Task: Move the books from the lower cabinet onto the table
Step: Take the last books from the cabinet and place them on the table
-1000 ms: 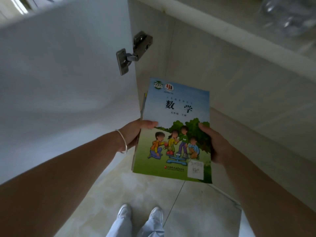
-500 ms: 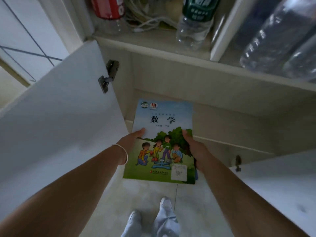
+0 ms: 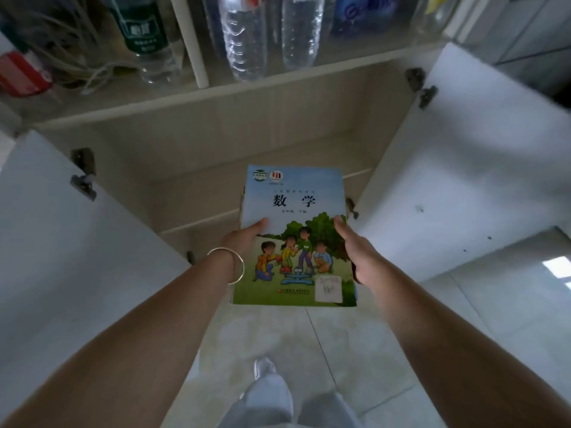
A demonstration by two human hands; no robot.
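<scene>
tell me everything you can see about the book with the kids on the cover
The book is a thin paperback with a glossy cover: pale blue sky on top with two small logos and large Chinese characters, and below that cartoon children on green grass by a tree. A white label sits near its lower right corner. More page edges show beneath it, so it may top a small stack. It is held face up, roughly level, in front of the open lower cabinet, with the left hand and right hand holding its side edges.

Clear plastic bottles point(image 3: 247, 38) and a red can point(image 3: 21, 74) stand on the shelf point(image 3: 216, 91) above the grip; white shoe point(image 3: 262, 367) below.
</scene>
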